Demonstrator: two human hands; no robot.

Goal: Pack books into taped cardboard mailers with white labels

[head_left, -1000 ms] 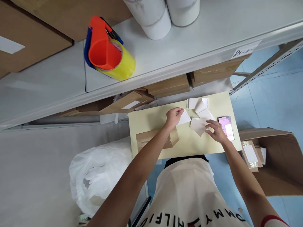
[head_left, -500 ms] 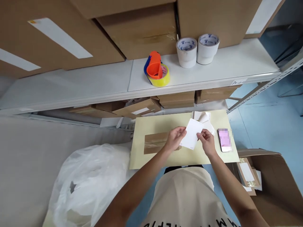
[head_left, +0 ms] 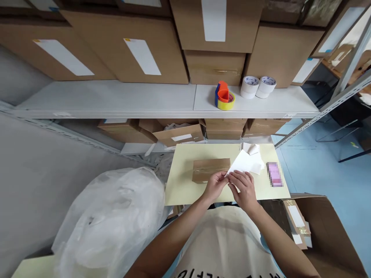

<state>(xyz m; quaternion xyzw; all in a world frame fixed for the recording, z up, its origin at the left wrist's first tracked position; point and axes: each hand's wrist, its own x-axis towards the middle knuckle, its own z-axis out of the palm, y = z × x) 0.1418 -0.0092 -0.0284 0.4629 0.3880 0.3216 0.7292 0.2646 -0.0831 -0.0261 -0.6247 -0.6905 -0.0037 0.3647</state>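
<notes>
A white label (head_left: 240, 161), blank on the side facing me, is held at a slant over the pale yellow table. At its lower left corner, my left hand (head_left: 215, 187) pinches it between thumb and fingers. My right hand (head_left: 244, 191) is closed at the lower edge, its fingers bent over the label near my left fingertips; what its thumb touches is hidden. Left of the label lies a closed, taped cardboard box (head_left: 209, 170). Several loose white papers (head_left: 254, 150) lie behind the label, one of them curled.
A phone (head_left: 274, 174) lies at the right of the table (head_left: 179, 193). A shelf (head_left: 139, 96) ahead carries large boxes, a tape dispenser (head_left: 224, 96) and white tape rolls (head_left: 249, 88). An open carton (head_left: 327, 231) stands right, a plastic-wrapped bundle (head_left: 116, 216) left.
My right hand has moved from the label's right edge to its lower edge, beside my left hand. The label has turned to a slant. My view has tilted up, showing more shelf.
</notes>
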